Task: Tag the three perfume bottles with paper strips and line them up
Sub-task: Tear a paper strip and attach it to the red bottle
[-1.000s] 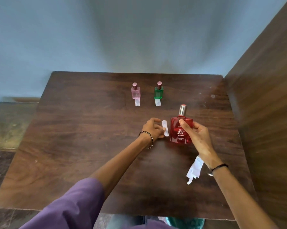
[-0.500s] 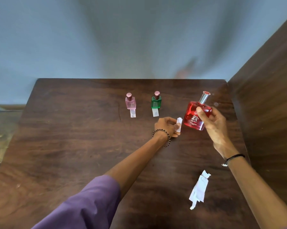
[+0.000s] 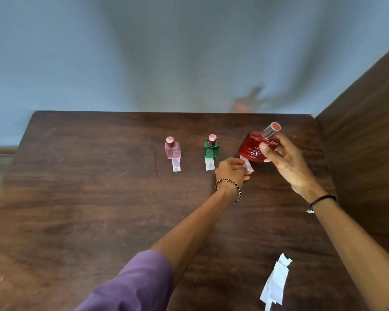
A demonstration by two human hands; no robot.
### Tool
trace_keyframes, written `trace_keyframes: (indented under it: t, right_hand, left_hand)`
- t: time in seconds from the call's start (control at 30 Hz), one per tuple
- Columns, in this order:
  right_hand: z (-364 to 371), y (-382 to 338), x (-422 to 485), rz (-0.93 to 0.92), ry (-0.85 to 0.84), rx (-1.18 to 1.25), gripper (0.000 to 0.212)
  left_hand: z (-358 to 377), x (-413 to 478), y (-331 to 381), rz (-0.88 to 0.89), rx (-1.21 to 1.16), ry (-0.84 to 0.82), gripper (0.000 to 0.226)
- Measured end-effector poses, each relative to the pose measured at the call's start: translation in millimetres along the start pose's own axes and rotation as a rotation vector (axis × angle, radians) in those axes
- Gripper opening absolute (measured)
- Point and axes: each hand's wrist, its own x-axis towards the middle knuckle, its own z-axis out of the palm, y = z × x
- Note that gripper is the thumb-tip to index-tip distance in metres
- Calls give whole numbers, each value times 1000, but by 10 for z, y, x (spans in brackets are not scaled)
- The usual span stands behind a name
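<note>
A pink perfume bottle (image 3: 172, 149) and a green perfume bottle (image 3: 211, 148) stand upright side by side at the back of the wooden table (image 3: 81, 209), each with a white paper strip (image 3: 176, 165) poking out from under its front. My right hand (image 3: 285, 160) holds the larger red perfume bottle (image 3: 252, 148) tilted to the right, lifted off the table just right of the green one. My left hand (image 3: 231, 170) pinches a paper strip (image 3: 247, 163) at the red bottle's lower edge.
Torn leftover white paper (image 3: 276, 281) lies near the front right of the table. A brown wooden panel (image 3: 364, 135) rises along the table's right side, and a grey-blue wall stands behind the table's back edge.
My right hand lifted the red bottle from the table's middle, carried it back and right, and tilted it. My left hand followed with the paper strip to the bottle's base.
</note>
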Motion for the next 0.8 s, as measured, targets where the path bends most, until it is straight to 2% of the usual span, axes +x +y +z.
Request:
trace_keyframes:
  t: [0.1, 0.2, 0.4, 0.8]
  right_hand:
    - [-3, -15, 90, -10, -60, -23, 37]
    - [-7, -13, 153, -15, -114, -26, 42]
    - [-52, -36, 266, -15, -187, -46, 39]
    - [-20, -46, 291, 11, -241, -45, 41]
  left_hand:
    - [2, 46, 25, 46, 29, 10, 17]
    - [34, 90, 33, 86, 91, 21, 17]
    - [35, 152, 34, 199, 330, 81, 20]
    - [0, 138, 97, 198, 296, 50, 20]
